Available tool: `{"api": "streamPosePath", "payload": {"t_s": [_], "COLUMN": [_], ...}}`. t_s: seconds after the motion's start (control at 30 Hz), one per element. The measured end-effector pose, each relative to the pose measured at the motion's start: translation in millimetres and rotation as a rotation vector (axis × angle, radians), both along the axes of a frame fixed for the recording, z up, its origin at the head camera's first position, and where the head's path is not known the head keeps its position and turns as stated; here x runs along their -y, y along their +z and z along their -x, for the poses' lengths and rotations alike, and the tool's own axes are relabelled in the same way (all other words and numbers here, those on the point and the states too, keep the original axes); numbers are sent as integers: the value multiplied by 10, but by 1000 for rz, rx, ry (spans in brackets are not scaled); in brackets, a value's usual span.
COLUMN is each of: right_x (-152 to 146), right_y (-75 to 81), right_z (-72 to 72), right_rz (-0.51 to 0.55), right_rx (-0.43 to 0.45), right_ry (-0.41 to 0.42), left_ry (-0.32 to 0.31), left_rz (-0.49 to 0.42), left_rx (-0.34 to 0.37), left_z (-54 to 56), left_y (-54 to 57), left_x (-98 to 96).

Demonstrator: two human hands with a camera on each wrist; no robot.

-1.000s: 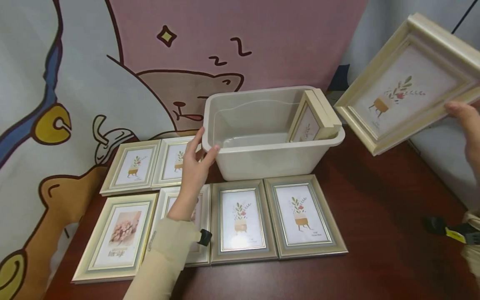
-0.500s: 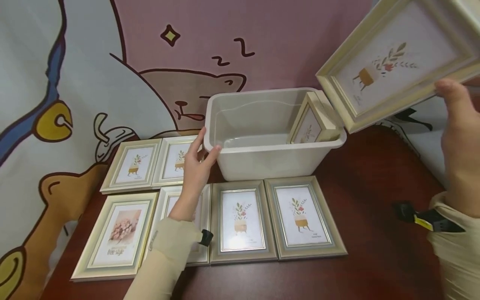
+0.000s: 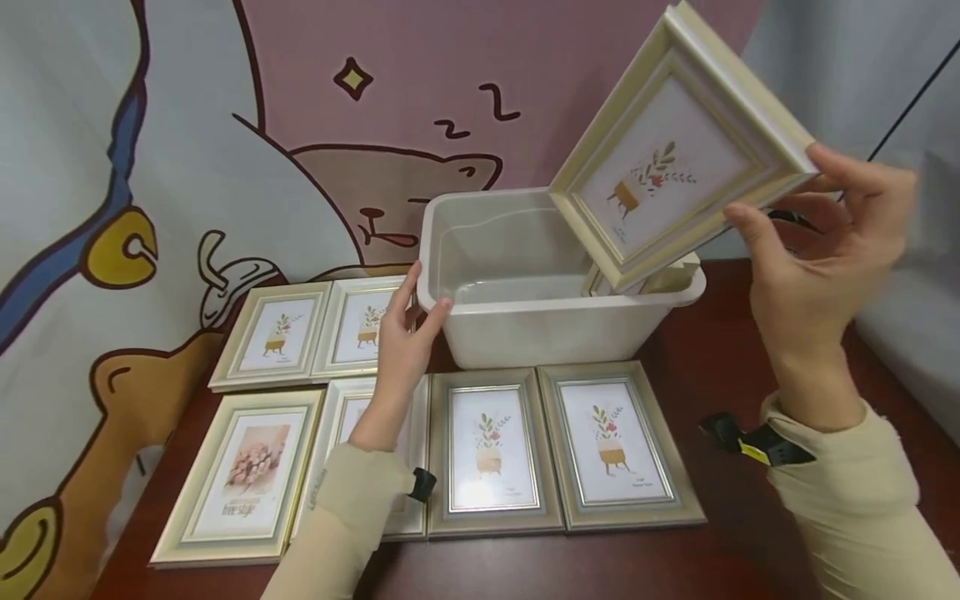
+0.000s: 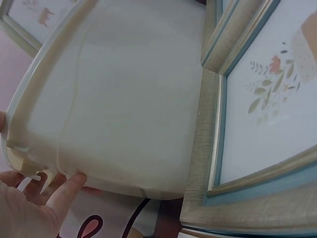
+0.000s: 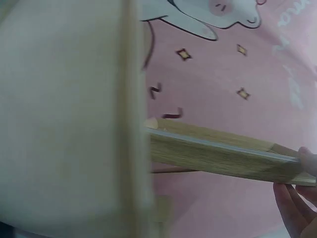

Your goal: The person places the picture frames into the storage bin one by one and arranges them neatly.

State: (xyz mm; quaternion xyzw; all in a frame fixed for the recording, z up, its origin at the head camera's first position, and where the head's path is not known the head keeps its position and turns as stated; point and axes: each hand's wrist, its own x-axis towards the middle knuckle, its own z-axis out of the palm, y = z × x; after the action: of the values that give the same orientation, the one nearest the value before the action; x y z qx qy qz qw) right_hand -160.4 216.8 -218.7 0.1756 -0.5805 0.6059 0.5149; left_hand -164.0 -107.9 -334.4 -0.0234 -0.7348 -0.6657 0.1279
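In the head view my right hand [image 3: 832, 258] grips a cream picture frame [image 3: 660, 158] by its lower right side, thumb on the front. The frame is tilted above the right end of a pale plastic bin [image 3: 547, 333], partly hiding the picture frames [image 3: 678, 273] standing inside. My left hand [image 3: 405, 342] holds the bin's left end by the rim. In the left wrist view, the left hand's fingers [image 4: 67, 193] curl at the bin's corner. The right wrist view has the held frame edge-on, with fingertips [image 5: 290, 208] against its edge.
Several picture frames lie flat on the dark red table [image 3: 750, 550]. They include a silver-gold frame [image 3: 622, 517] in front of the bin and a cream frame with a flower photo [image 3: 240, 546] at the left. A cartoon-printed cloth [image 3: 390, 100] hangs behind.
My right hand has brought the cream picture frame leftward, from right of the bin to over its right end. The left hand stays at the bin's rim.
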Motion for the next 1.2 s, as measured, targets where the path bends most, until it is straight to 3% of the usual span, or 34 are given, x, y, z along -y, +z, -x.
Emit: {"api": "streamPosePath", "payload": {"t_s": [0.2,0.37,0.47,0.83,1.2], "right_x": [103,113,118,134,149], "right_y": [-295,-461,-543,-786,-931], "right_z": [74,133,139,161,256], "right_rz": [-156,-348,-413,-474,-595], "right_rx": [108,210,251,303,247], "right_ry": [-92,-197,-228,-285,-383], "left_ry": [-11,9,7,-6,-10], "left_rz": [-28,-24,-18,-12,-38], "left_rx": [-12,-13,-10,-18,-26], "left_z": [-6,-5,-6,7,15], "left_y": [-1,17,16,-12,-9], "left_x": [-14,-39,-40,-20,-30]}}
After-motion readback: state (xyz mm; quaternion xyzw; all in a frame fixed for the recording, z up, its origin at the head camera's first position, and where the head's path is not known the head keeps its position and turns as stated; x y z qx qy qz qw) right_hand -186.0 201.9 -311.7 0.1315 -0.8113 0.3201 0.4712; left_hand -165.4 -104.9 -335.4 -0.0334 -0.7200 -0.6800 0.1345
